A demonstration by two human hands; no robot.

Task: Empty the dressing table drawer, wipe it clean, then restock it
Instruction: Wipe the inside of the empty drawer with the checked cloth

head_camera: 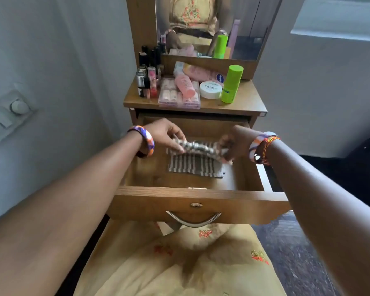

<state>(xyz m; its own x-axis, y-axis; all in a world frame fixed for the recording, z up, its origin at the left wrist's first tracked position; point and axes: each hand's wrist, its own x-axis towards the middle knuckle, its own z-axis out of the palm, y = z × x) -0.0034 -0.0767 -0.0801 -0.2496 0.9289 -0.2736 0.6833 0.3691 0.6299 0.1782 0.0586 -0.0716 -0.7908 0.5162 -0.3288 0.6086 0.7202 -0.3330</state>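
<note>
The wooden drawer (198, 196) of the dressing table stands pulled out in front of me. Over its inside hangs a grey-and-white striped cloth (195, 162), its lower edge lying on the drawer's floor. My left hand (166, 136) pinches the cloth's upper left edge. My right hand (233, 144) grips the bunched upper right edge; it is blurred. Apart from the cloth, the visible drawer floor holds nothing. Cosmetics stand on the table top (247, 103): a green bottle (231, 84), a white jar (210, 89), a pink bottle (184, 84) and a clear case (178, 101).
Several dark lipsticks and small bottles (146, 79) crowd the top's left side. A mirror (203, 24) rises behind. A grey wall with a switch plate (13, 111) is at the left. The drawer's metal handle (193, 220) hangs above my lap.
</note>
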